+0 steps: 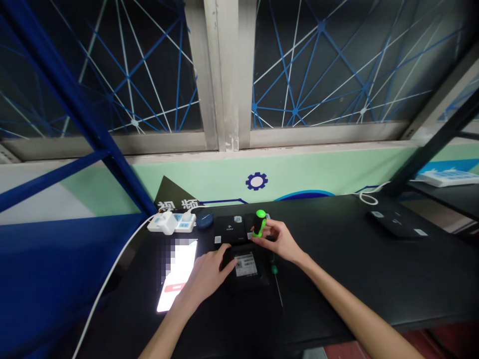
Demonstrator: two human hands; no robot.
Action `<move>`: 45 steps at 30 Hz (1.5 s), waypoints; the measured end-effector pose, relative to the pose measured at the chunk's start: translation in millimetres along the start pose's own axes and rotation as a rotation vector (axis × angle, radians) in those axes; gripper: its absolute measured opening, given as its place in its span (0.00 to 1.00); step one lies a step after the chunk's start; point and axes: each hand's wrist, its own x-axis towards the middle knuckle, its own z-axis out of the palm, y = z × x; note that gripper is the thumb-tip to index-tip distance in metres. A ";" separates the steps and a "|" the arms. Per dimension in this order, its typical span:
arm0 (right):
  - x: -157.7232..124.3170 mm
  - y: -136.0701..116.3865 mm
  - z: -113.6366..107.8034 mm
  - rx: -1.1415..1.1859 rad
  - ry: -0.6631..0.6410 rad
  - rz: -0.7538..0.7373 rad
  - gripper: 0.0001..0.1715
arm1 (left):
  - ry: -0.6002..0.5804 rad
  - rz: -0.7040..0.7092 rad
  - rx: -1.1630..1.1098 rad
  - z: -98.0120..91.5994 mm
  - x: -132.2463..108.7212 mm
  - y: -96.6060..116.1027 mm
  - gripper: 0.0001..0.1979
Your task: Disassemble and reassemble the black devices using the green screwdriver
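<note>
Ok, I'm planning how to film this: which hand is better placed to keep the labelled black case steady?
Left, probably: the left hand rests on the edge of the labelled black case, while the right hand is holding a green-and-black handle.

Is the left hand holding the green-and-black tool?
No, the right hand holds the tool, while the left hand rests on a black box.

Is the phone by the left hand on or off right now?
On: the phone beside the left hand has a brightly lit white screen showing a red bar.
</note>
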 end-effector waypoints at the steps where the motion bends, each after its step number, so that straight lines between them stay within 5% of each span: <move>1: 0.0 1.6 0.9 0.003 0.012 0.007 0.20 | 0.001 0.001 0.000 0.2 0.1 -0.2 0.20; 13: -1.5 -2.0 -4.0 0.110 -0.091 0.048 0.19 | 0.002 -0.002 0.000 1.7 1.1 -1.8 0.21; 23: 0.5 8.2 3.6 0.049 0.039 0.035 0.24 | 0.001 -0.002 -0.004 1.4 0.5 -1.0 0.21; 33: -1.7 -5.1 -3.9 0.137 -0.076 -0.003 0.19 | -0.013 -0.012 0.011 -1.3 -0.4 2.0 0.21; 45: 0.1 9.0 1.2 0.081 0.025 0.049 0.23 | -0.006 -0.010 -0.006 -1.0 0.1 1.1 0.21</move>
